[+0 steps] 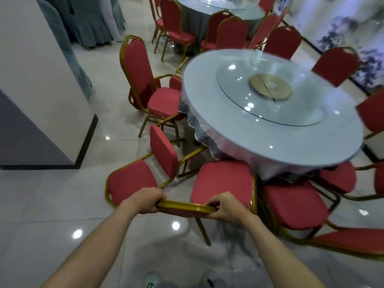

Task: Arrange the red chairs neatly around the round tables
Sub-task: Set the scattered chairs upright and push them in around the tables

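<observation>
Gripping the chair (222, 183) by its gold top rail (185, 205), left hand (145, 201) and right hand (225, 205) both curled around it.
It stands at 12 o'clock, seat at the round table (199, 84) edge; the frame seems stiff and fairly light. A fallen chair (131, 181) lies close at 10 o'clock, a neighbour chair (295, 204) just beside at 3; open floor (176, 246) at 6.

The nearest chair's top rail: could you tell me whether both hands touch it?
Touching. The head view shows the left hand and right hand curled round the top rail.
</observation>
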The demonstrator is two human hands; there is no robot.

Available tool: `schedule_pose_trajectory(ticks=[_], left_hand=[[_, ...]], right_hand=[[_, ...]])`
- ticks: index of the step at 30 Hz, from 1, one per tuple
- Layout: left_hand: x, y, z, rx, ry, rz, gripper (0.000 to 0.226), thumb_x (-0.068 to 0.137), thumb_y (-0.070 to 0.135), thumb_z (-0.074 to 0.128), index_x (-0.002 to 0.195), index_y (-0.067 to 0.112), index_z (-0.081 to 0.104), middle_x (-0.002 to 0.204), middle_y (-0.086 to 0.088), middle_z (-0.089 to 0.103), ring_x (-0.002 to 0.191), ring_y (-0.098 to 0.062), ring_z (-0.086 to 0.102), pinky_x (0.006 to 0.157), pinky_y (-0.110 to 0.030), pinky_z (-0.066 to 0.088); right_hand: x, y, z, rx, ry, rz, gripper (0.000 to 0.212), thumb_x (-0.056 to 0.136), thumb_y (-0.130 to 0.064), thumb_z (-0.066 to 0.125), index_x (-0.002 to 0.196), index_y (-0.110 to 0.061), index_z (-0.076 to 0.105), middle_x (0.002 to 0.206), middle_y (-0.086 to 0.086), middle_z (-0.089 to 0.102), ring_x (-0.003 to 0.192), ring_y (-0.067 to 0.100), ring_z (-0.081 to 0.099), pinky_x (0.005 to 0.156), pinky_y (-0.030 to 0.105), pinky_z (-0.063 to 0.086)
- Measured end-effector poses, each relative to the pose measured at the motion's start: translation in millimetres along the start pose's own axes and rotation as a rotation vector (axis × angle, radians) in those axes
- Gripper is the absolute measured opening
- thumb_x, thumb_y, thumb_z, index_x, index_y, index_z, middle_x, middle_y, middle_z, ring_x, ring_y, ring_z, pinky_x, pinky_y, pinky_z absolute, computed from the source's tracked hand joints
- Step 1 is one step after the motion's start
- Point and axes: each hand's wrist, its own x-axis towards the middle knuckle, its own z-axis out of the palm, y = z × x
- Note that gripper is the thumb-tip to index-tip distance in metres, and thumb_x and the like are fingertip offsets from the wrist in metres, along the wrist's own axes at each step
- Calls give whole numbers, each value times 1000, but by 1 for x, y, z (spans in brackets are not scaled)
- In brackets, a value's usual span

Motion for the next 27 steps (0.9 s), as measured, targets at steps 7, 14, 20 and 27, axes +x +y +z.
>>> schedule_pose_trajectory(ticks=[7, 14, 20, 27], left_hand=[[37, 50, -38, 97, -59, 25, 14, 85, 40, 70, 90, 32, 60, 97, 13, 57, 88, -12, 60, 68, -28, 45], [72, 116, -85, 181, -67, 95, 14, 85, 27, 72, 95, 28, 63, 90, 11, 58, 83, -11, 58, 73, -26, 49], [96, 144, -107, 204, -55, 38, 17, 81, 26, 74, 94, 31, 64, 93, 8, 67, 88, -15, 65, 76, -30, 55], [84, 129, -95, 182, -72, -17, 21, 85, 22, 74, 90, 36, 60, 86, 16, 60, 83, -9, 61, 68, -18, 45]], right_hand=[[-34, 45, -33, 16, 68, 18, 40, 80, -40, 83, 119, -33, 75, 105, -18, 75, 96, -2, 68, 91, 24, 59], [-76, 88, -73, -39, 201, 43, 38, 83, -42, 82, 120, -45, 72, 106, -25, 74, 93, -6, 66, 86, 20, 55], [-93, 103, -95, -53, 322, 21, 40, 86, -36, 80, 125, -33, 73, 112, -15, 76, 99, 3, 68, 89, 25, 52], [-85, 90, -79, -117, 300, -31, 39, 90, -40, 75, 128, -29, 70, 115, -9, 73, 101, 10, 66, 89, 32, 51]])
